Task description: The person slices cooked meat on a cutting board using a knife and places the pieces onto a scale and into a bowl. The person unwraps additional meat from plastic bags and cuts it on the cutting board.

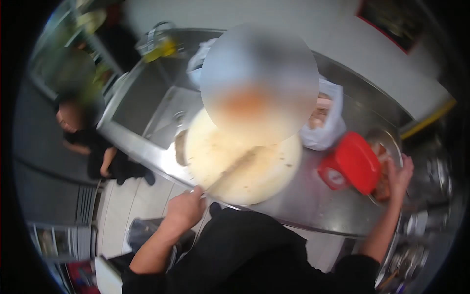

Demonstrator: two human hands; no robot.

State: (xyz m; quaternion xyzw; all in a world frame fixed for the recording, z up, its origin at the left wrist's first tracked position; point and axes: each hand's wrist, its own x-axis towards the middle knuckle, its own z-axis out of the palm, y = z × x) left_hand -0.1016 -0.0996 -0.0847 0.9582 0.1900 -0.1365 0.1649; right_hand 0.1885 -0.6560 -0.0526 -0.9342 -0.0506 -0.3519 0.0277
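My left hand [186, 209] is closed around the handle of a knife at the front edge of the counter. The knife's long blade [235, 168] slants up and right across a large round cream-coloured cutting board [274, 183], which has small dark bits on it. On the far right, my right hand [400, 177] grips the rim of a round metal bowl [393, 142], with some fingers inside. Reddish pieces that look like meat [383, 188] lie in the bowl. A red kitchen scale [355, 164] stands just left of it, partly covering the bowl. A blurred disc hides the board's far part.
Behind the board, a white plastic bag [325, 132] holds pinkish pieces. A steel sink [147, 108] lies at left, with a yellow item [166, 48] at its far end. Another person in dark clothes [100, 154] is at the left. Metal ware [435, 176] stands at right.
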